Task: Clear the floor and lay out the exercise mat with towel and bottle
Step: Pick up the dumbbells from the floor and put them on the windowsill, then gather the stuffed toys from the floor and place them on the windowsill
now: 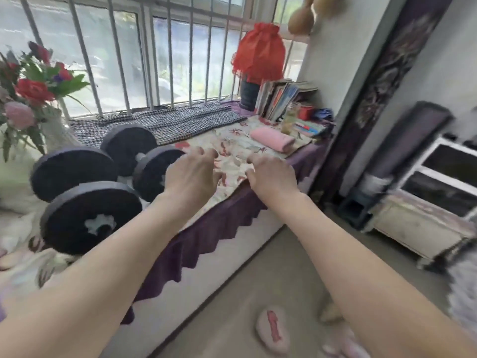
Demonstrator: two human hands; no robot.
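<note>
Two bare hands reach forward over the window seat (304, 157), which is covered by a floral cloth (240, 140) with a purple valance below. The left hand (192, 174) and right hand (271, 177) are both empty, fingers loosely curled and part-spread, hovering at the near edge of the cloth.

Two dumbbells lie on the seat at left: the near dumbbell (90, 218) and the far dumbbell (129, 146), four black plates in total, just beside the left hand.

One rolled pink towel (272, 138) lies on the cloth, far right of the hands. One rolled purple exercise mat (410, 140) leans upright against the right wall, well apart from the hands. A glass jar (290, 117) stands behind the towel; whether it is the bottle cannot be told.

One flower vase (55, 130) stands at far left. Two slippers (273, 329) lie on the floor.
</note>
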